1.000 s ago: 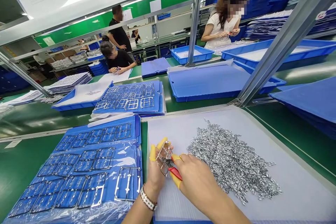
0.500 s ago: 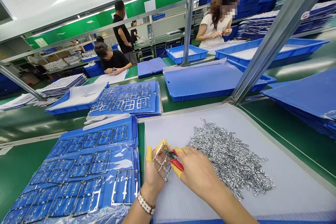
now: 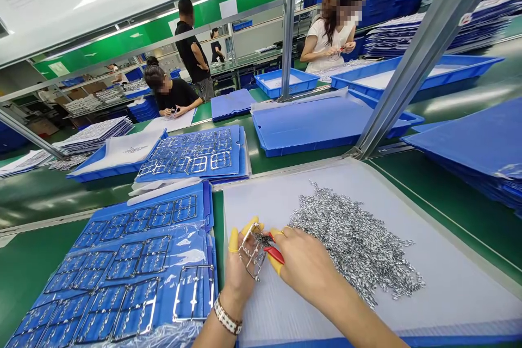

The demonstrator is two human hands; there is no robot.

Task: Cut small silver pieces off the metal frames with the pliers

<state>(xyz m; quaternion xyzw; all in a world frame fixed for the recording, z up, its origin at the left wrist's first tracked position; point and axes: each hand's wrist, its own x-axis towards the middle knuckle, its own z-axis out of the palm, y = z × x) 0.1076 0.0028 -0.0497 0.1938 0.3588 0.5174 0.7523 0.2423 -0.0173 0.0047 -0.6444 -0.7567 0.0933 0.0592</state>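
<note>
Turned since one second earlier: one small metal frame [image 3: 252,254], its lower corner now showing more fully below the fingers; pile and right-hand grip much as before, the view slightly shifted.

Left hand [image 3: 237,274]: palm up, fingers half curled in yellow finger covers [image 3: 233,241], holding the frame tilted above the left part of the white sheet [image 3: 261,190].

Right hand [image 3: 304,258]: fingers closed round a red-handled tool [image 3: 274,254], dark tip at the frame's right side – whether that tip is pinched shut cannot be told.

Pile of small metal pieces [image 3: 354,239]: on the sheet, to the right, just beyond the right hand.

Blue board [image 3: 202,212], left: rows of metal grids [image 3: 119,304], plastic film [image 3: 191,253] over part.

Far: second blue board [image 3: 237,144], more grids; co-worker in black [image 3: 179,95] beyond.

Hazards, as judged: frame slipping or twisting if the tool pushes off-line against so light a hold; thin bars bending or marking under too hard a squeeze – fingertips pinched likewise, being close to the tip.
</note>
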